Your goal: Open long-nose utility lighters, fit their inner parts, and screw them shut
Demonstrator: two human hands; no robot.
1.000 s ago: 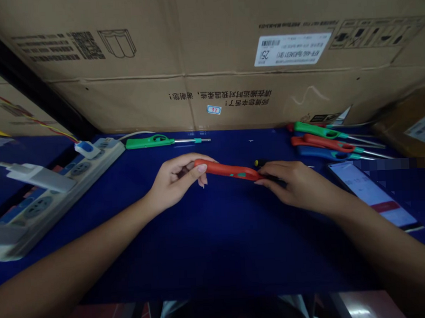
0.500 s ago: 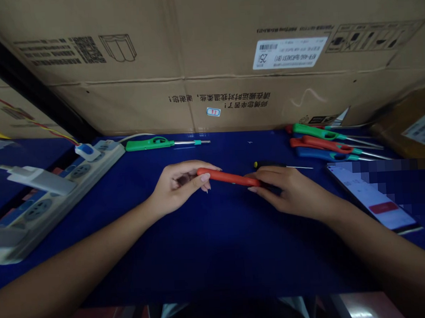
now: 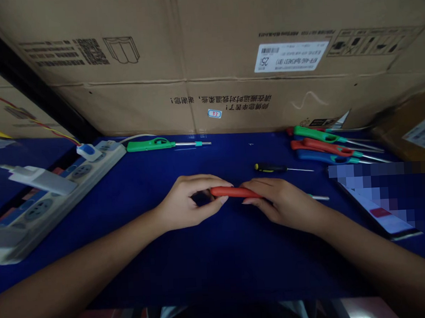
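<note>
A red long-nosed lighter (image 3: 232,192) lies across the middle of the blue table top (image 3: 217,253), held at both ends. My left hand (image 3: 189,203) is closed round its left end, thumb and fingers wrapped. My right hand (image 3: 282,200) grips the right part of the red body, and the metal nozzle tip (image 3: 319,198) sticks out to the right of that hand. A small black screwdriver with a yellow end (image 3: 273,167) rests on the table just behind my right hand.
A green lighter (image 3: 162,144) lies at the back left beside a white power strip (image 3: 57,186). Several green, red and blue lighters (image 3: 326,146) are piled at the back right. A lit phone (image 3: 379,207) lies at right. A cardboard box wall (image 3: 208,74) stands behind.
Both hands have brought the red lighter down and nearer to me, and closer together. The black screwdriver behind my right hand now shows fully.
</note>
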